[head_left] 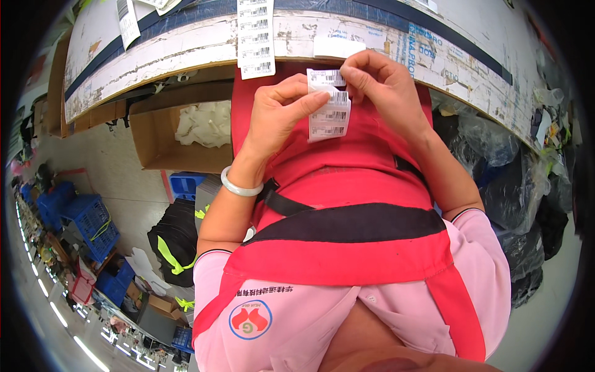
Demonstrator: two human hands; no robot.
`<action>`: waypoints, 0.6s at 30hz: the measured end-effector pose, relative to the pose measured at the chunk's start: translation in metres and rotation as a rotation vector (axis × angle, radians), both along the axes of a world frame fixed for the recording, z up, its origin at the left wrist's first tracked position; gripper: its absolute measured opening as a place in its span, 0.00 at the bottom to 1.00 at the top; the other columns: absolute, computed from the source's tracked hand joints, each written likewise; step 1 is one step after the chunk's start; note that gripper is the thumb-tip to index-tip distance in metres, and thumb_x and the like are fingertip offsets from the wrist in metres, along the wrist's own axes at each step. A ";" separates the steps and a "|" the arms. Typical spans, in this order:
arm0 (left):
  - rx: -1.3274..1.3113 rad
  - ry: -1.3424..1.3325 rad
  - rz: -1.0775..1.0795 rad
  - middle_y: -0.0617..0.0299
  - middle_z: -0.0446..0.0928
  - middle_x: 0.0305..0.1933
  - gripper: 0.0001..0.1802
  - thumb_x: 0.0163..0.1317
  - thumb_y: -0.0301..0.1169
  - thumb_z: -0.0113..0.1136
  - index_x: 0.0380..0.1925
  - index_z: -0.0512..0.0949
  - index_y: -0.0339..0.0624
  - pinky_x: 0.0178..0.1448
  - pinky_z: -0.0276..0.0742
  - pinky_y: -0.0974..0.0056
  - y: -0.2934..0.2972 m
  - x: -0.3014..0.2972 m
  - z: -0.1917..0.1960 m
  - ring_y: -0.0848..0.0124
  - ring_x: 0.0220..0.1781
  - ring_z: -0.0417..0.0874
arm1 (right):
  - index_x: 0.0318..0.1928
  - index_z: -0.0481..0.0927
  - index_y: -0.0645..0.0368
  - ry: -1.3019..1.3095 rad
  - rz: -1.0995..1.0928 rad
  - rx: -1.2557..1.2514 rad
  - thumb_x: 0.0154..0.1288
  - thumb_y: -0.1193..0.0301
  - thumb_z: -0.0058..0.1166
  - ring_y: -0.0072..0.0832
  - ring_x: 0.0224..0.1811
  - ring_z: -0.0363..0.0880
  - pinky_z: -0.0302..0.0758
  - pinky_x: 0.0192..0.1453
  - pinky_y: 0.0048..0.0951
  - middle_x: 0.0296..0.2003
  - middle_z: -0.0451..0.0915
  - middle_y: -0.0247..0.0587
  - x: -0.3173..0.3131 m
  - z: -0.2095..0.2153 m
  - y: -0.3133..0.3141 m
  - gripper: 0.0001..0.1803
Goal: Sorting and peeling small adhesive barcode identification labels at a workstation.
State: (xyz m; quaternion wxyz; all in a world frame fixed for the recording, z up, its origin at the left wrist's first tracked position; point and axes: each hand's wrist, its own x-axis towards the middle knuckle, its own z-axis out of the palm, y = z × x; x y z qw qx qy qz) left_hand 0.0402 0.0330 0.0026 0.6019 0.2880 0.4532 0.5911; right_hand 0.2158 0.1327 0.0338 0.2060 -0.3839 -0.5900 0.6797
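Label strip (330, 118) near table edge (291, 53)

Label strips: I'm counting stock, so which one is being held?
The label strip over the red apron, pinched by the left hand; the others, including the long strip, lie on the table.

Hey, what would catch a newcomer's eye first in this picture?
The bright red apron down the middle stands out first. In front of it, at upper centre, the left hand pinches a white barcode label strip, the right hand at its upper right. A pale bangle circles the left wrist.
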 end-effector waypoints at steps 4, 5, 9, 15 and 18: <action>0.003 0.007 -0.051 0.63 0.81 0.36 0.05 0.61 0.23 0.65 0.35 0.84 0.31 0.45 0.75 0.72 -0.002 -0.006 -0.006 0.76 0.40 0.79 | 0.40 0.80 0.64 -0.044 -0.138 0.246 0.69 0.71 0.55 0.17 0.29 0.79 0.76 0.33 0.18 0.29 0.80 0.33 -0.003 -0.005 0.025 0.08; -0.014 -0.006 -0.039 0.64 0.81 0.36 0.05 0.61 0.23 0.65 0.34 0.84 0.31 0.45 0.74 0.72 -0.002 -0.007 -0.007 0.77 0.39 0.79 | 0.41 0.80 0.64 -0.064 -0.114 0.210 0.69 0.71 0.54 0.19 0.30 0.81 0.77 0.32 0.19 0.29 0.81 0.34 -0.001 -0.005 0.034 0.08; -0.057 -0.017 -0.016 0.65 0.80 0.35 0.05 0.61 0.23 0.64 0.34 0.84 0.30 0.45 0.72 0.73 -0.004 -0.014 -0.008 0.78 0.37 0.77 | 0.41 0.80 0.62 -0.177 -0.021 0.094 0.69 0.68 0.58 0.16 0.29 0.81 0.78 0.32 0.16 0.31 0.81 0.33 0.002 -0.010 0.050 0.09; -0.071 -0.006 -0.026 0.66 0.80 0.35 0.05 0.62 0.24 0.64 0.34 0.84 0.32 0.45 0.72 0.73 -0.004 -0.017 -0.007 0.79 0.38 0.77 | 0.41 0.80 0.62 -0.244 0.006 0.050 0.68 0.67 0.59 0.16 0.29 0.80 0.77 0.31 0.15 0.30 0.81 0.33 -0.002 -0.015 0.058 0.10; -0.074 -0.008 -0.032 0.66 0.81 0.35 0.05 0.62 0.24 0.64 0.35 0.84 0.31 0.45 0.73 0.73 -0.005 -0.016 -0.007 0.79 0.38 0.78 | 0.41 0.80 0.62 -0.283 0.017 0.059 0.68 0.67 0.59 0.15 0.28 0.80 0.77 0.31 0.15 0.28 0.81 0.33 -0.006 -0.016 0.059 0.10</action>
